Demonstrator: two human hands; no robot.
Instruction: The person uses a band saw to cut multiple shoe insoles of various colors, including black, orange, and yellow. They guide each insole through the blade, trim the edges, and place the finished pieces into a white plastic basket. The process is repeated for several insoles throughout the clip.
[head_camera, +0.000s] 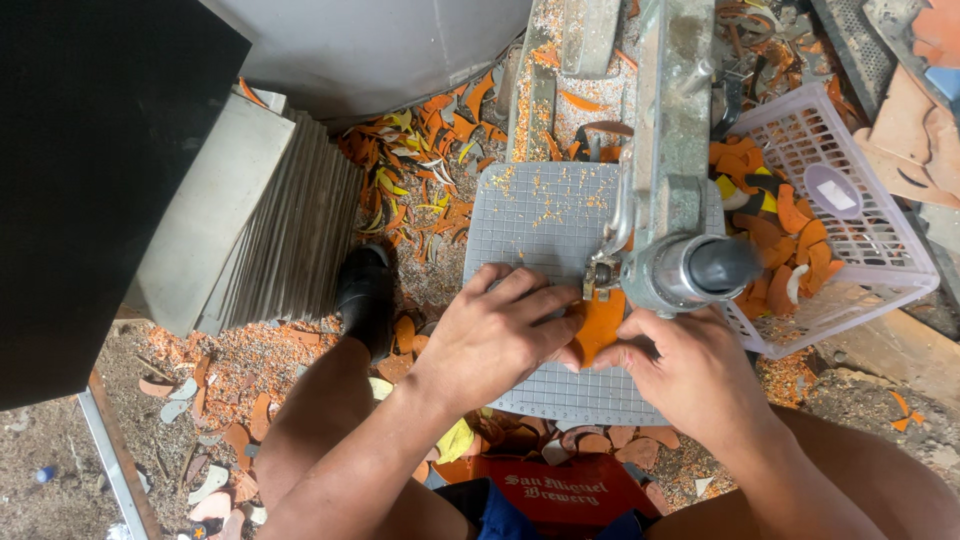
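The orange tile piece lies flat on the gridded grey cutting plate, right under the small cutting wheel of the metal cutter arm. From the head view, I see my left hand pressing its fingertips onto the piece's left edge, and my right hand pinching its right edge between thumb and fingers, so both hands grasp the same piece.

To do this cut well, I judge that the piece must stay flat and steady on the plate, with fingers kept clear of the wheel and the pressure even on both sides, or it may snap unevenly.

The piece is bright orange, thin, with a curved lower edge; part of it is hidden by my fingers and the cutter head. Orange grit speckles the plate.

Just to the right of the cutter stands a white plastic basket holding orange, yellow and black curved shapes. A heap of offcuts lies on the ground beyond the plate, a stack of grey tiles stands to the left, and a red crate sits between my knees.
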